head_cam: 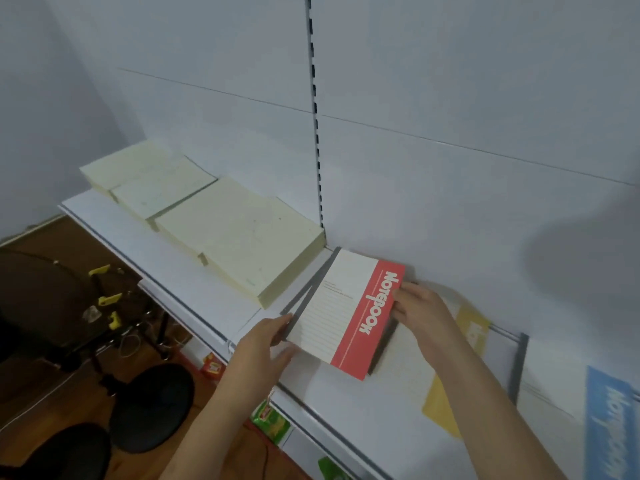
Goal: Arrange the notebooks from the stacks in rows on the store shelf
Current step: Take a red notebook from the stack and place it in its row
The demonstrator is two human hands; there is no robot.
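A notebook with a red band (349, 313) and a cream lined cover is held tilted just above the white store shelf (363, 407), close to the back panel. My left hand (266, 337) grips its grey spine edge at the lower left. My right hand (420, 310) pinches its red right edge. Another grey-spined notebook shows partly beneath it. A yellow-banded notebook (446, 389) lies flat on the shelf under my right forearm. A blue-banded one (613, 424) lies at the far right. Three stacks of cream notebooks (239, 240) sit face down on the shelf's left section.
A black slotted upright (316, 109) runs up the white back panel. Below the shelf, small red and green packets (270, 420) lie on a lower level. Black round stools (152, 407) and a stand with yellow clips (104, 299) occupy the wooden floor at the left.
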